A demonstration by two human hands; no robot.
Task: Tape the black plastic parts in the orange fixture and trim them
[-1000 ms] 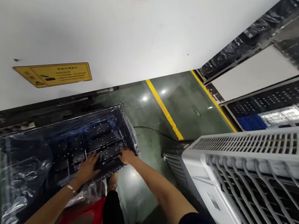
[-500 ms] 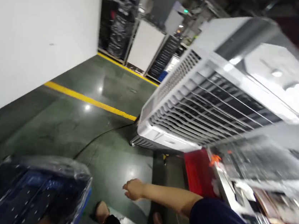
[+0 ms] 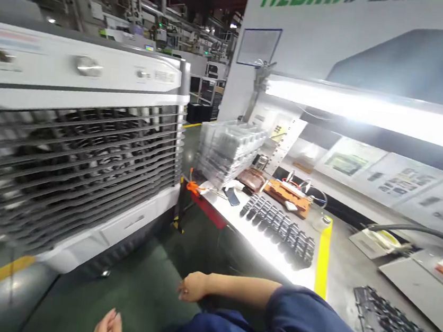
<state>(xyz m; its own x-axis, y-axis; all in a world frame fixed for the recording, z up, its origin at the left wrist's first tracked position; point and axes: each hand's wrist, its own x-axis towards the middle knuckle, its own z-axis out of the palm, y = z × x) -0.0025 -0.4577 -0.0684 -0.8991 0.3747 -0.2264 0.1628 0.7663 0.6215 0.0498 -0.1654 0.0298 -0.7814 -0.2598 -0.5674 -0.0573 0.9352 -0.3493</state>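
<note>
My right hand (image 3: 194, 286) hangs over the green floor in front of the workbench, its fingers loosely bent and holding nothing I can see. At the bottom edge, my left hand (image 3: 107, 328) shows only in part, its fingers loosely extended with nothing visible in them. Neither touches anything. Nearest on the bench are black slotted parts (image 3: 278, 226) laid in a long row under the lamp. Behind them lies an orange fixture (image 3: 288, 196) with thin tubes. A dark phone (image 3: 232, 196) and a brown pouch (image 3: 252, 179) are at the bench's left end.
A large white air cooler (image 3: 110, 228) with grey louvres stands at left. Stacked clear plastic trays (image 3: 227, 148) are at the bench's far left corner. More black parts (image 3: 403, 325) lie at right, beyond yellow tape (image 3: 323, 263). A bright lamp (image 3: 371, 114) hangs above.
My view has swung right, from the white wall and plastic-covered dark blue stack to the workbench. The cooler now stands at left. My left hand has come into clearer view.
</note>
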